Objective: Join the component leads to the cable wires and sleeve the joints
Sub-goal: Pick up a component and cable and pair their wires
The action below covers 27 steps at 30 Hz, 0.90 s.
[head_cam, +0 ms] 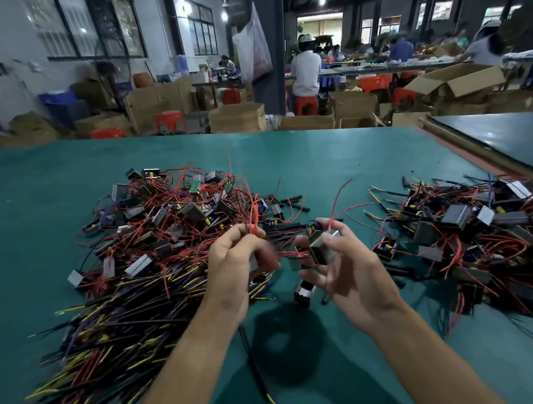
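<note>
Green tabletop point(334, 151) carries two heaps of parts, with both hands raised just above the gap between them.

1. Left hand point(232, 268): the grip is closed, fingertips pinching a bundle of red leads point(252, 215) that stand up from the pinch. What lies lower in the palm is blurred and cannot be told.
2. Right hand point(353, 271): the grip is curled round a small metal-cased component point(321, 245), held at the fingertips; the lower fingers are spread beneath it. Thin red wires rise from the top of this component and others run across toward the left hand.
3. Left heap point(152, 230): metal-cased parts tangled in red wire at the far side, black cables with yellow and purple ends at the near side.
4. Right heap point(471, 233): similar parts with red wire and black tubing.
5. Short black sleeve pieces point(290, 200) lie scattered between the heaps, beyond the hands.
6. A second component point(304, 293) rests on the tabletop below and between the hands.
7. A black cable point(256, 371) lies on the tabletop beside the left forearm, its yellow-tipped end toward the near edge.
</note>
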Each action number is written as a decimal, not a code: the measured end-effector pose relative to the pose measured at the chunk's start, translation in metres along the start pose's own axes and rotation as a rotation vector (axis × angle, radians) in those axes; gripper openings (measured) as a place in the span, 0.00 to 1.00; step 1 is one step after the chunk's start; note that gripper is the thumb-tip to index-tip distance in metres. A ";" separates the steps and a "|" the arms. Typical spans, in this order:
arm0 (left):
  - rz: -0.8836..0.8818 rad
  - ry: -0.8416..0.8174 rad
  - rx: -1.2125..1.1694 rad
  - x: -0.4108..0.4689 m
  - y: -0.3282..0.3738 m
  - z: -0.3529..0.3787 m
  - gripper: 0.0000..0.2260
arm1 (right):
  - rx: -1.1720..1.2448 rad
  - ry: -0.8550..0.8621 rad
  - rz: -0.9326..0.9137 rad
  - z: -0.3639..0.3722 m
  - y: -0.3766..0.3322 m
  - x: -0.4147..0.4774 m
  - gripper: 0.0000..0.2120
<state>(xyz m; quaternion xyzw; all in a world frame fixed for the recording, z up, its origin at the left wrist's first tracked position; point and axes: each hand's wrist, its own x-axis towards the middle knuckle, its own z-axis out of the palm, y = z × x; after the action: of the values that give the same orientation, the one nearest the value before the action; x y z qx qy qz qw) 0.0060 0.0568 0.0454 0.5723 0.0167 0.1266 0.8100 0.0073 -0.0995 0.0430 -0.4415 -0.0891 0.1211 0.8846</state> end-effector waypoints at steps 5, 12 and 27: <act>0.009 -0.025 -0.019 0.000 0.005 -0.013 0.08 | -0.026 0.110 0.026 -0.007 -0.002 0.007 0.12; -0.024 -0.059 -0.015 0.006 0.008 -0.022 0.05 | -0.117 0.123 0.032 -0.010 -0.006 0.008 0.15; -0.124 -0.488 0.315 -0.015 0.002 -0.003 0.05 | -0.705 0.375 -0.015 -0.037 -0.038 0.012 0.16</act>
<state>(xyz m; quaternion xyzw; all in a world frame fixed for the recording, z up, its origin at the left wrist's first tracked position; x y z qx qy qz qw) -0.0091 0.0565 0.0443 0.7023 -0.1242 -0.0688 0.6976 0.0339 -0.1462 0.0520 -0.7317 0.0347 -0.0060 0.6807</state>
